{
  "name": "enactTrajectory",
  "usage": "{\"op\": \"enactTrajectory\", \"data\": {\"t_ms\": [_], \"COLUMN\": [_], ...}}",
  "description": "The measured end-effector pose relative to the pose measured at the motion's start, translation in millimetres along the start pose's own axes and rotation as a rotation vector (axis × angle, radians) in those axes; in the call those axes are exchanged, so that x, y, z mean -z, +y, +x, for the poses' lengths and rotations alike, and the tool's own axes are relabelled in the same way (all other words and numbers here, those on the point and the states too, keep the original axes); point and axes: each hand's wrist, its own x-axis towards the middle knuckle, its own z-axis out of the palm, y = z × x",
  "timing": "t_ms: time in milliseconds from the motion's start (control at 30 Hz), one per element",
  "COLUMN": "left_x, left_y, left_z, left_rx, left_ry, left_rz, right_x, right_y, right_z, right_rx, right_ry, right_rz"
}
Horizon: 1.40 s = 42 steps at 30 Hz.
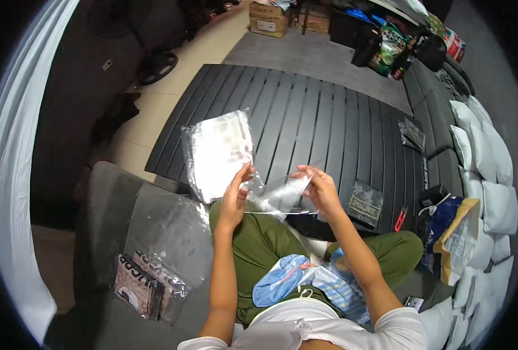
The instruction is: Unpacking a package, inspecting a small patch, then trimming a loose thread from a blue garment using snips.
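A clear plastic bag (285, 195) stretches between my two hands above my lap, its near edge running nearly straight. My right hand (323, 189) pinches its right side between thumb and fingers. At the other side, my left hand (234, 201) has the bag's left edge against its thumb and fingers; part of that hold is hidden. Just beyond my left hand lies a stack of shiny clear bags (218, 149) on the near left of the black slatted table (294, 111).
Packaged folded garments (148, 286) lie on the grey sofa at left. A dark packet (364, 204) and a red cutter (400, 219) rest on the table's right, another packet (412, 135) farther back. Blue patterned cloth (311, 283) covers my lap. A yellow-blue bag (451, 239) stands at right.
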Motion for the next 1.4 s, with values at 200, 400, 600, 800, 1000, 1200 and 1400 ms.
{"op": "enactTrajectory", "data": {"t_ms": [200,400,600,800,1000,1200,1400], "left_x": [-35,-76,-100,-126,-141,-144,-148], "left_y": [25,16,46,59,61,58,70], "left_z": [-11,-25,-31,-49,-69,-82,-82], "left_rx": [0.316,0.777,0.915,0.833,0.773,0.627,0.532], "left_ry": [-0.476,-0.252,-0.255,-0.235,-0.253,-0.336,-0.395], "left_rz": [-0.241,-0.581,-0.808,-0.782,-0.713,-0.441,-0.35], "right_x": [51,81,80,39,38,53,62], "right_y": [0,3,-13,-52,-26,-29,-32], "right_z": [-40,-90,-136,-162,-150,-153,-152], "right_rx": [-0.097,-0.066,0.533,0.786,0.74,0.609,0.723], "right_ry": [0.146,0.228,0.584,0.249,-0.001,-0.13,-0.193], "right_rz": [0.031,0.07,-0.544,-1.274,-1.491,-1.569,-1.659]}}
